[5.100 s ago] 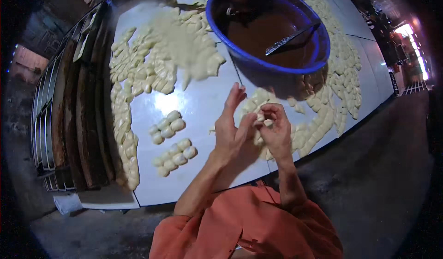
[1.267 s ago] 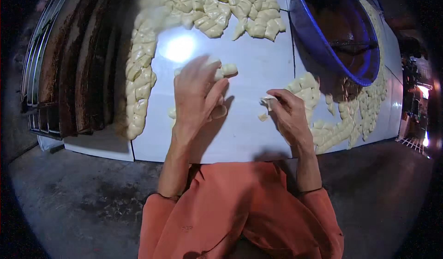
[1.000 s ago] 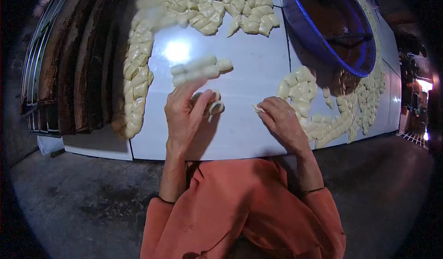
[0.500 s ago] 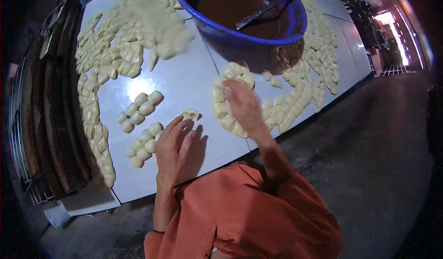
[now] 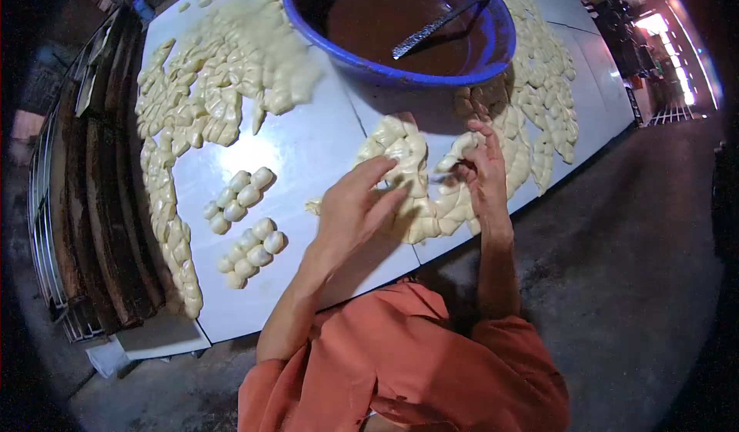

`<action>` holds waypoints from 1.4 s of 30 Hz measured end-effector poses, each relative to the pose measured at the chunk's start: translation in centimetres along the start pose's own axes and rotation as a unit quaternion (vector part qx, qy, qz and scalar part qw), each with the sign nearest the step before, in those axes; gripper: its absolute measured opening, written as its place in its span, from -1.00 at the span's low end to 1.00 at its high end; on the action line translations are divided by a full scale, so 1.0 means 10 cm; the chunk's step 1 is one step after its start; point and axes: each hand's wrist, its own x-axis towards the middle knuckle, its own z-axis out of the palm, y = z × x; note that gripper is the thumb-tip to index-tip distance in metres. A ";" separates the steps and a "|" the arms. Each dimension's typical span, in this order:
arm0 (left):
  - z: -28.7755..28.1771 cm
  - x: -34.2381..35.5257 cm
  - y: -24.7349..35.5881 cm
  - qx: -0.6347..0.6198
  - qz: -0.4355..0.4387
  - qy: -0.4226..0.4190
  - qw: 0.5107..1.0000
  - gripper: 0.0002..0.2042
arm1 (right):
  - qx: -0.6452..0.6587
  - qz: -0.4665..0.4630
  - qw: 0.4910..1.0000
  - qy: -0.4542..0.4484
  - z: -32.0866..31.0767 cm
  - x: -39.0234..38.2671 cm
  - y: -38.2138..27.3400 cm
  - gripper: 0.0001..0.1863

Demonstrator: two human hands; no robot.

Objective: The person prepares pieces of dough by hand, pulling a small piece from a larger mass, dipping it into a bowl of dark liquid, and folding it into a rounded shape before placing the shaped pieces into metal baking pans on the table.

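My right hand (image 5: 488, 174) is raised over the right part of the table and pinches a pale dough piece (image 5: 459, 149) between thumb and fingers. To its left my left hand (image 5: 350, 209) hovers with fingers and thumb apart, holding nothing, beside a patch of joined dough pieces (image 5: 408, 166). A small scrap of dough (image 5: 312, 206) shows at the left hand's outer edge. Two neat clusters of rounded dough balls lie further left, an upper cluster (image 5: 237, 198) and a lower cluster (image 5: 251, 252).
A blue basin (image 5: 369, 68) of brown liquid stands at the far side, with a dark long-handled utensil (image 5: 431, 31) in it. Flat dough pieces cover the table's left (image 5: 208, 97) and right (image 5: 546, 85). Dark, worn long trays (image 5: 100, 201) are stacked beyond the left edge.
My right hand has moved right and lifted a dough piece off the patch. My left hand has shifted right and forward, from the small scrap toward the patch.
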 end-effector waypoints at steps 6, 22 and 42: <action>0.18 0.33 0.09 -0.007 -0.058 -0.054 0.997 -0.55 | 0.164 0.125 0.974 -0.092 0.52 -0.22 -0.15 -0.68; 1.17 0.79 -0.12 0.184 0.152 -0.183 0.954 -0.55 | 0.081 -0.088 0.992 -0.026 -0.33 -0.68 -0.86 -0.73; -0.52 -0.43 -0.54 0.256 -0.073 -0.103 0.958 -0.71 | -0.141 0.090 0.985 -0.044 0.44 -0.35 0.06 -0.79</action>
